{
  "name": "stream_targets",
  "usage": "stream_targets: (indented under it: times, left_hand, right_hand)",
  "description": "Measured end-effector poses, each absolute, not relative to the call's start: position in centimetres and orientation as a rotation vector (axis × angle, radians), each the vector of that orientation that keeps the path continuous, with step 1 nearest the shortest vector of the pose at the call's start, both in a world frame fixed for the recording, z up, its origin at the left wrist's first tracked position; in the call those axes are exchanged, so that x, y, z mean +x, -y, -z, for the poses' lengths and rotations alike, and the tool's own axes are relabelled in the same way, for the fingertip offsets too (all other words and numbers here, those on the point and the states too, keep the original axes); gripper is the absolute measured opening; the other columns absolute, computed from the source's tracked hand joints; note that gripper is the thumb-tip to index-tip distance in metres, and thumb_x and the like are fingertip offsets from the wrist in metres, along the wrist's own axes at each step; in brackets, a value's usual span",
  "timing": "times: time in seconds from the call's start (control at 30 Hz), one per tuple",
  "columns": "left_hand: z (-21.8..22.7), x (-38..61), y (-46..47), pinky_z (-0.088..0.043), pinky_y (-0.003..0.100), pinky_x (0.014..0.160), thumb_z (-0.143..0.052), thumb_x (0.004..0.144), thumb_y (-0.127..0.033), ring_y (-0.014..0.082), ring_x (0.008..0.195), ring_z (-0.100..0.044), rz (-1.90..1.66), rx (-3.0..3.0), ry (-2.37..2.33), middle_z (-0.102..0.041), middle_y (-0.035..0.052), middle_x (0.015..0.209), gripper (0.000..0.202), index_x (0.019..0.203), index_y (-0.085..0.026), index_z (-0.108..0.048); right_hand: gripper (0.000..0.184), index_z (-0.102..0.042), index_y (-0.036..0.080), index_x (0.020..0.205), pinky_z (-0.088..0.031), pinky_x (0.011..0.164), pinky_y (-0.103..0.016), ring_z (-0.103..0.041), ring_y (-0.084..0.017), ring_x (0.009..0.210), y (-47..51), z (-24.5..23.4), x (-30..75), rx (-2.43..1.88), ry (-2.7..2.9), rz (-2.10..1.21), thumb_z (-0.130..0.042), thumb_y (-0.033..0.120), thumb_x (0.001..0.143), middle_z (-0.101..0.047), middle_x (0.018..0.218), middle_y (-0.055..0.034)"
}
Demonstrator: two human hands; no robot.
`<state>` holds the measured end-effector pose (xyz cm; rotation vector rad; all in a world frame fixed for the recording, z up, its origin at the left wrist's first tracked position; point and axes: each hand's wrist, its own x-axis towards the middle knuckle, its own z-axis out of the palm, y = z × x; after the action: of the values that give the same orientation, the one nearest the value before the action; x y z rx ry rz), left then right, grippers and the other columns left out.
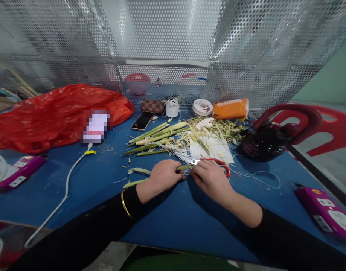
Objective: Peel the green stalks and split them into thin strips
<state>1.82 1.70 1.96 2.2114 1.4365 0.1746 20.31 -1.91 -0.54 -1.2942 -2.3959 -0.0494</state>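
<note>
My left hand (165, 175) is closed around a green plant strip (184, 167); other pale green lengths stick out behind it on the left. Close beside it, my right hand (214, 181) has its fingers pinched near the strip's other end and some white thread; what lies between its fingertips is hidden. Scissors (227, 168) with red handles lie just behind the right hand, blades pointing left. A pile of green stalks (161, 133) rests beyond both hands. White paper (194, 148) with plant scraps on it is beyond the right hand.
Shredded green trimmings (233, 130), a ribbon spool (202, 107), a white thread ball (172, 108) and an orange packet (230, 109) stand at the back. A black kettle (260, 145) is at right. Phones, a red plastic bag (62, 109) and purple power strips (326, 210) flank the blue table (189, 226).
</note>
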Motion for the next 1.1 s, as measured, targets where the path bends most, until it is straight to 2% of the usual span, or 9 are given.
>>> stream_targets:
  times: [0.17, 0.27, 0.4, 0.47, 0.57, 0.83, 0.9, 1.0, 1.1]
  left_hand:
    - [-2.6, 1.2, -2.1, -0.024, 0.027, 0.054, -0.059, 0.073, -0.03, 0.0187, 0.064, -0.053, -0.284, 2.128, -1.417, -0.061, 0.0018, 0.065, 0.013, 0.063, -0.022, -0.063]
    - [-3.8, 0.4, -2.2, -0.025, 0.026, 0.052, -0.061, 0.072, -0.032, 0.0151, 0.055, -0.046, -0.381, 1.932, -1.362, -0.052, -0.002, 0.055, 0.015, 0.062, -0.021, -0.06]
    - [-6.0, -1.0, -1.9, -0.024, 0.023, 0.049, -0.066, 0.069, -0.032, 0.0101, 0.049, -0.034, -0.521, 1.686, -1.229, -0.043, -0.0047, 0.053, 0.019, 0.059, -0.018, -0.058]
    - [-7.1, -1.8, -1.8, -0.02, 0.022, 0.045, -0.068, 0.069, -0.031, 0.0083, 0.046, -0.03, -0.609, 1.53, -1.169, -0.043, -0.0048, 0.054, 0.015, 0.065, -0.018, -0.061]
    - [-8.9, -3.0, -1.8, -0.013, 0.02, 0.04, -0.069, 0.071, -0.03, 0.0064, 0.042, -0.019, -0.743, 1.275, -1.061, -0.031, -0.0072, 0.05, 0.016, 0.065, -0.019, -0.059]
    - [-13.7, -5.5, -2.6, -0.016, 0.017, 0.034, -0.061, 0.081, -0.016, 0.0037, 0.036, -0.017, -1.002, 1.035, -1.016, -0.022, -0.0072, 0.045, 0.038, 0.048, -0.019, -0.043]
    - [-13.9, -5.3, -2.4, -0.015, 0.017, 0.034, -0.064, 0.078, -0.016, 0.0034, 0.035, -0.018, -1.057, 1.153, -1.089, -0.026, -0.0069, 0.043, 0.032, 0.049, -0.017, -0.049]
    - [-12.8, -3.9, -2.0, -0.018, 0.017, 0.036, -0.072, 0.071, -0.019, 0.0043, 0.037, -0.027, -1.064, 1.4, -1.24, -0.039, -0.0049, 0.045, 0.008, 0.065, -0.017, -0.068]
    - [-10.7, -1.8, -1.9, -0.033, 0.019, 0.046, -0.071, 0.071, -0.023, 0.0104, 0.052, -0.048, -0.971, 1.553, -1.248, -0.063, 0.0032, 0.061, 0.007, 0.071, -0.017, -0.074]
  right_hand:
    - [0.015, -0.06, 0.019, 0.074, -0.035, 0.066, -0.031, -0.052, -0.019, 0.072, 2.0, 0.3, 20.5, -1.311, 2.187, -0.317, -0.051, 0.01, 0.083, -0.058, 0.073, -0.0035]
    - [0.014, -0.056, 0.02, 0.072, -0.038, 0.065, -0.029, -0.053, -0.018, 0.07, 1.9, 0.3, 20.9, -1.345, 2.037, -0.435, -0.049, 0.013, 0.081, -0.057, 0.071, -0.0021]
    - [0.013, -0.055, 0.02, 0.073, -0.039, 0.058, -0.026, -0.053, -0.015, 0.062, 1.5, 0.2, 21.7, -1.42, 1.859, -0.497, -0.047, 0.02, 0.084, -0.058, 0.067, -0.0006]
    - [0.013, -0.056, 0.02, 0.074, -0.04, 0.057, -0.026, -0.054, -0.015, 0.062, 1.2, 0.1, 22.2, -1.439, 1.787, -0.514, -0.048, 0.023, 0.084, -0.06, 0.069, -0.001]
    - [0.013, -0.058, 0.02, 0.076, -0.04, 0.058, -0.027, -0.054, -0.016, 0.064, 0.8, -0.4, 23.1, -1.462, 1.708, -0.517, -0.049, 0.026, 0.083, -0.061, 0.07, -0.0015]
    - [0.016, -0.058, 0.019, 0.07, -0.035, 0.058, -0.03, -0.047, -0.016, 0.06, -0.2, -1.9, 27.0, -1.542, 1.481, -0.435, -0.054, 0.031, 0.079, -0.056, 0.063, -0.0011]
    - [0.017, -0.06, 0.018, 0.071, -0.035, 0.058, -0.03, -0.047, -0.016, 0.06, -0.4, -2.1, 27.8, -1.541, 1.417, -0.449, -0.056, 0.033, 0.077, -0.057, 0.065, -0.0016]
    - [0.018, -0.062, 0.018, 0.074, -0.038, 0.061, -0.03, -0.05, -0.017, 0.065, -0.3, -2.3, 28.0, -1.499, 1.344, -0.519, -0.058, 0.035, 0.076, -0.059, 0.068, -0.0022]
    - [0.018, -0.061, 0.018, 0.073, -0.043, 0.067, -0.031, -0.056, -0.018, 0.071, -0.1, -2.6, 27.6, -1.43, 1.286, -0.625, -0.06, 0.036, 0.076, -0.062, 0.071, -0.0026]
